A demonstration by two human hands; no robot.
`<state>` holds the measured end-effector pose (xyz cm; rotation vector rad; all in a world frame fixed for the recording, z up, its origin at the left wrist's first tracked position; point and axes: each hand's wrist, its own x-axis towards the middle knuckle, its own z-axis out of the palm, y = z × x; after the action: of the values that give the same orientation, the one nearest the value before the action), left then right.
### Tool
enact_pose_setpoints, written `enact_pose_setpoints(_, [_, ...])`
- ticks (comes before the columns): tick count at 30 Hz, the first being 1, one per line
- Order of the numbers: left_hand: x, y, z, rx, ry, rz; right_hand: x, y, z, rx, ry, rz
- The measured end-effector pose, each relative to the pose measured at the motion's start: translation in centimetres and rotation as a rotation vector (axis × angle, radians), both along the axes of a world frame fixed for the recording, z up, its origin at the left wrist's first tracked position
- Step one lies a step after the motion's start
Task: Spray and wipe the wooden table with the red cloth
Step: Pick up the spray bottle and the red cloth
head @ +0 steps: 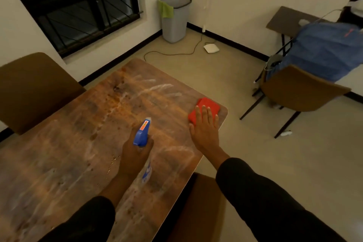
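Wooden table (68, 153) shows wet streaks & droplets across its middle, so spraying looks under way or nearly done. Left hand (135, 153) is clenched round the spray bottle (142, 133), nozzle aimed fwd over the tabletop. Right hand (204, 127) lies flat, fingers spread, palm down on the red cloth (206, 107), which sits folded at the table's far right corner. Next, prob.: press the cloth down & sweep it leftward through the wet patch w/ even pressure.
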<state>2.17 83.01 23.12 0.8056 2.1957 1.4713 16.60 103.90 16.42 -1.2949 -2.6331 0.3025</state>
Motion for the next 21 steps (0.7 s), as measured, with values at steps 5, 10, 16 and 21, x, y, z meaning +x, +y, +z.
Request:
enact_pose_setpoints(5, [-0.4, 5.1, -1.5, 0.023, 0.026, -0.063, -0.5, 6.1, -4.1, -0.186, -0.042, -0.074])
enact_pose_setpoints(10, [-1.7, 7.3, -3.2, 0.033, 0.038, -0.061, -4.1, 9.9, -7.1, -0.347, -0.067, -0.213])
enact_pose_setpoints(16, [-3.0, 7.8, -3.9, 0.05, 0.068, -0.037, -7.6, 10.9, -10.5, -0.396, -0.168, -0.357])
enact_pose_setpoints(21, [-4.2, 6.4, -3.5, 0.036, 0.098, 0.007, -6.3, 12.2, -9.0, -0.335, -0.101, -0.304])
